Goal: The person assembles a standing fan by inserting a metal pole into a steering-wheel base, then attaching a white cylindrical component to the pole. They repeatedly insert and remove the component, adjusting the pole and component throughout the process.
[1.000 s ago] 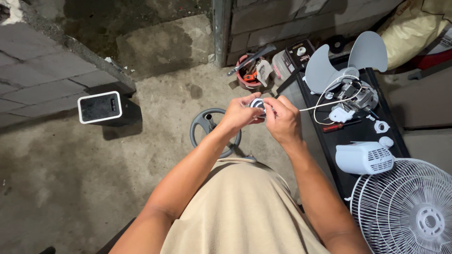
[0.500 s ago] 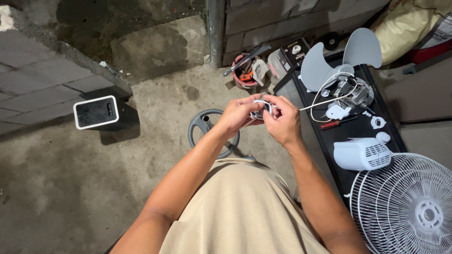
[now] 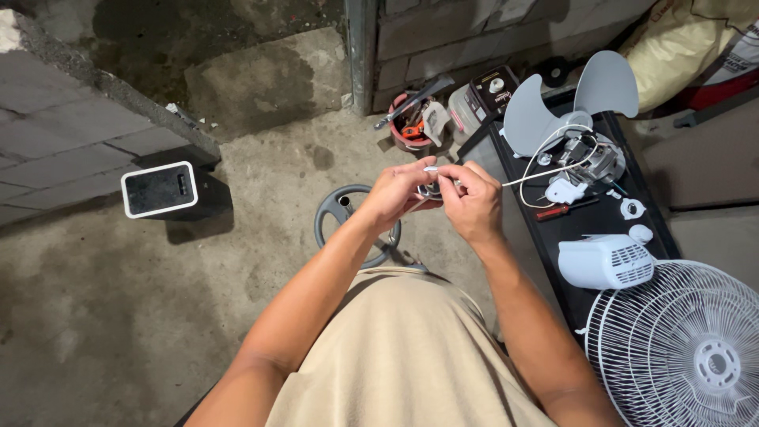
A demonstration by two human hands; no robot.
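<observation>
- Currently both hands meet in front of the chest: left hand (image 3: 393, 194) curls around a small round part (image 3: 432, 190), fingers closed on its underside and edge.
- Right hand (image 3: 475, 202) pinches thumb and forefinger shut at the top of the same part, where a white wire (image 3: 528, 177) meets it; what exactly is pinched is too small to tell.
- Small round part sits between the two hands, held in the air above the concrete floor (image 3: 118, 300), mostly hidden by fingers.
- White wire runs from the hands to the right, toward the fan motor (image 3: 589, 158) on the black table (image 3: 545, 237).
- On that table: grey fan blade (image 3: 577, 99) behind the motor, red-handled screwdriver (image 3: 560, 210), white motor cover (image 3: 605, 261), a few small white pieces.
- White fan grille (image 3: 688, 348) overlaps the near end of the table.
- Below the hands on the floor: grey ring-shaped base (image 3: 336, 213). Farther off, a red tub of tools (image 3: 413, 122) by the block wall.
- Risk: the wire looks nearly taut; a pull from the hands could drag the motor along the table or strain the wire's joint.
- Risk: the grip on the part is fingertip only; a slip would drop it to the concrete.
</observation>
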